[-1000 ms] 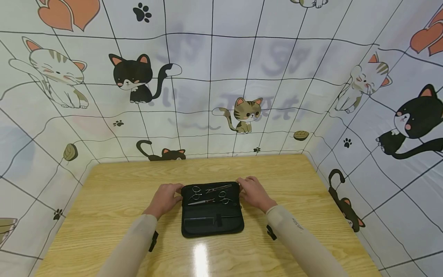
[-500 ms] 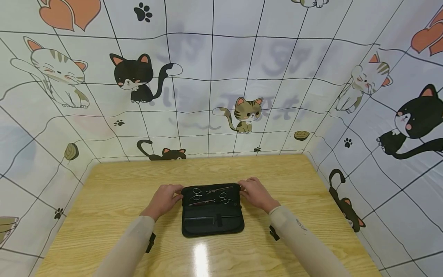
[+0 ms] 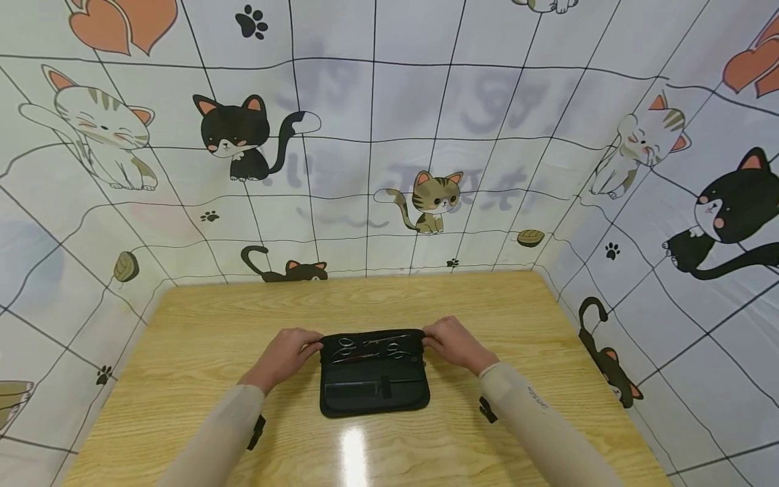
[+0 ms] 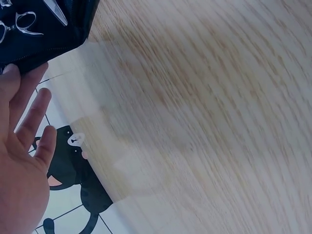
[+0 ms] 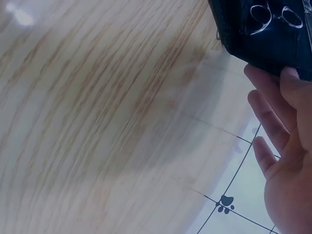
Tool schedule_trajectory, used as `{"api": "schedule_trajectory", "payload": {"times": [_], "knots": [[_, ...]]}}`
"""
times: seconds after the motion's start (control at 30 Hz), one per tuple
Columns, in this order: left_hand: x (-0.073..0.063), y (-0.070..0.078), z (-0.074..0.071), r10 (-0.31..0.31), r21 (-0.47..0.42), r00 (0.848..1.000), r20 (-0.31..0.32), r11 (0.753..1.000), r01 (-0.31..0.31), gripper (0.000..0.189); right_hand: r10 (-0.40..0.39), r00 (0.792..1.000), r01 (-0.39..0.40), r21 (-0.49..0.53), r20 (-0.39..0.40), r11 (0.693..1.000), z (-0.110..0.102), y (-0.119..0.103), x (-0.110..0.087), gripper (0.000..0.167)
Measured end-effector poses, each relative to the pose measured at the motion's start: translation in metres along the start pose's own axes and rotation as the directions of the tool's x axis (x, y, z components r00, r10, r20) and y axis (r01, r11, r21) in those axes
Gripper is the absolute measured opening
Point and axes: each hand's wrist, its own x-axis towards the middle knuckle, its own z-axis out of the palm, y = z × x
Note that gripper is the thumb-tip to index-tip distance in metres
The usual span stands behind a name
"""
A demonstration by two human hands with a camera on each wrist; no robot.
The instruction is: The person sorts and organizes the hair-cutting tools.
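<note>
A black zip case (image 3: 374, 400) lies spread open on the table, its far half tilted up. Silver scissors (image 3: 394, 350) sit in that half, two pairs as far as I can tell. My left hand (image 3: 281, 360) pinches the far left corner between thumb and forefinger. At the far right corner, my right hand (image 3: 458, 343) pinches the edge the same way. Both wrist views show the thumb on the inner side, with the other fingers (image 4: 35, 117) loosely spread. Finger loops of scissors (image 5: 261, 18) show in the right wrist view. The near half has a flat pocket and a strap.
The case rests on a light wooden table (image 3: 207, 325). A white cloth (image 3: 341, 155) printed with cats and grid lines hangs behind the table and along its sides. Glare (image 3: 353, 453) shines near the front.
Both hands have drawn the case's far edge slightly up and toward me, so the far half looks foreshortened. The near half has stayed in place.
</note>
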Motion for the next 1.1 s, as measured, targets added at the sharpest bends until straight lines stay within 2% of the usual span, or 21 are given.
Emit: {"api": "schedule_trajectory", "payload": {"times": [0.17,0.27,0.4,0.53,0.83,1.1], "knots": [[-0.005,0.000,-0.002,-0.035,-0.051,0.995,0.094,0.998,0.040,0.028,-0.031,0.998,0.027,0.086,0.048,0.996,0.000,0.003,-0.004,0.033],[-0.008,0.001,-0.003,-0.076,-0.094,0.986,0.150,0.991,0.091,0.032,-0.021,0.995,0.007,0.149,0.093,0.989,0.000,0.005,-0.008,0.037],[-0.011,0.003,-0.003,-0.097,-0.133,0.976,0.195,0.983,0.125,0.039,0.006,0.988,-0.039,0.209,0.157,0.977,-0.001,0.005,-0.010,0.041],[-0.013,0.005,-0.005,-0.097,-0.162,0.970,0.221,0.978,0.134,0.043,0.022,0.980,-0.073,0.252,0.198,0.965,-0.003,0.005,-0.012,0.044],[-0.020,0.005,-0.005,-0.059,-0.250,0.955,0.289,0.959,0.135,0.047,0.083,0.967,-0.152,0.280,0.242,0.948,-0.002,-0.001,-0.019,0.053],[-0.025,0.004,-0.006,-0.050,-0.302,0.930,0.365,0.938,0.169,0.051,0.047,0.960,-0.131,0.293,0.276,0.947,-0.002,-0.001,-0.025,0.054]]}}
